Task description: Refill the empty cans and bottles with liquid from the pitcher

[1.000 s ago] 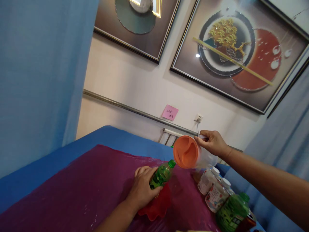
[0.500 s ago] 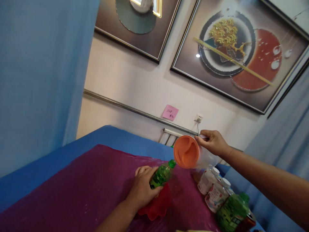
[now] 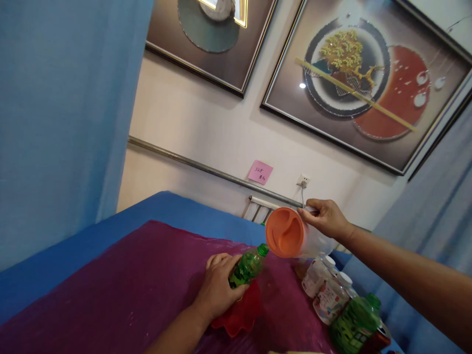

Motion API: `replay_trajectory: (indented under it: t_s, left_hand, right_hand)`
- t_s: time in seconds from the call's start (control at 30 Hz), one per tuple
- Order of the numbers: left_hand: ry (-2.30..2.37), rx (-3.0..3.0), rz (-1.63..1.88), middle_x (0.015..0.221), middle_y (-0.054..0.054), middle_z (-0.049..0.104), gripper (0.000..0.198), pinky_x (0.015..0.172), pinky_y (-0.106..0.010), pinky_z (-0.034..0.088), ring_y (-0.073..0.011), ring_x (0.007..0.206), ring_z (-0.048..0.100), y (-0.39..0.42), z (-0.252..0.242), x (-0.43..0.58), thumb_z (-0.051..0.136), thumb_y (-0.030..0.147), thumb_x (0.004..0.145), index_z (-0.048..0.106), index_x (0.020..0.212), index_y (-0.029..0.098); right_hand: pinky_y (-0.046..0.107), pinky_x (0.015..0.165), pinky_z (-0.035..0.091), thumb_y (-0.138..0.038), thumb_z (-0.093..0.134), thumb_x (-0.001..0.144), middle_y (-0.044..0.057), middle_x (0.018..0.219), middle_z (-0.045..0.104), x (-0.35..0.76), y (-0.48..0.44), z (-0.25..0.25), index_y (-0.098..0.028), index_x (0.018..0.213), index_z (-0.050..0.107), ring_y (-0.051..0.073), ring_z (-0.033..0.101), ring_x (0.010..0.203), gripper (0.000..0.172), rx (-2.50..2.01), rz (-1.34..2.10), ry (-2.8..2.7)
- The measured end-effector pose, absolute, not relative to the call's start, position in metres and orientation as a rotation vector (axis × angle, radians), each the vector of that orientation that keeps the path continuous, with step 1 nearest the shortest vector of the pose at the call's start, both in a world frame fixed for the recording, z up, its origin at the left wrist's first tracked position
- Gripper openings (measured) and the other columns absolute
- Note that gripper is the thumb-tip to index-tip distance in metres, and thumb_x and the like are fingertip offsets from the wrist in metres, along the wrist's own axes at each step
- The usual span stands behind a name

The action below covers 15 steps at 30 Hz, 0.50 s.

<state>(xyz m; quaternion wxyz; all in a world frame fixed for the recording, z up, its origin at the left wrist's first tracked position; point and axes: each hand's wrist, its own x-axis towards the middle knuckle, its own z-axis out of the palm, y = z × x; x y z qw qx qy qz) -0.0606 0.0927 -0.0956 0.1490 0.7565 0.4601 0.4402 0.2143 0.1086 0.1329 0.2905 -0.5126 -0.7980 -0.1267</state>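
My left hand (image 3: 220,285) is wrapped round a green plastic bottle (image 3: 248,267) with a green cap, tilted up to the right. Beneath the bottle lies a red dish with a scalloped edge (image 3: 241,314), partly covered by my hand. My right hand (image 3: 324,216) grips the handle of a clear pitcher (image 3: 320,242) with an orange lid (image 3: 284,232). The pitcher is tipped over, its lid facing left and toward me, above and to the right of the green bottle. Whether anything flows from it, I cannot tell.
Two clear bottles with white caps (image 3: 329,297), a larger green bottle (image 3: 356,322) and a dark red can (image 3: 378,339) stand at the right edge. A purple sheet (image 3: 121,290) covers the blue surface (image 3: 177,209). Blue curtains (image 3: 66,108) hang on both sides.
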Motion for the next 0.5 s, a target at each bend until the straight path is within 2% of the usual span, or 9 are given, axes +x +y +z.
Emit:
replay_trajectory:
  t_s: [0.5]
  left_hand:
    - [1.321, 2.165, 1.282, 0.112, -0.004, 0.070, 0.059, 0.102, -0.044, 0.036, -0.0288, 0.111, 0.056, 0.0919, -0.0934, -0.0604, 0.079, 0.026, 0.063, 0.066, 0.121, 0.029]
  right_hand:
    - [0.025, 0.048, 0.023, -0.054, 0.054, 0.083, -0.006, 0.051, 0.029, 0.2127, 0.1059, 0.1340, -0.023, 0.055, 0.033, 0.010, 0.029, 0.049, 0.047, -1.366, -0.347, -2.134]
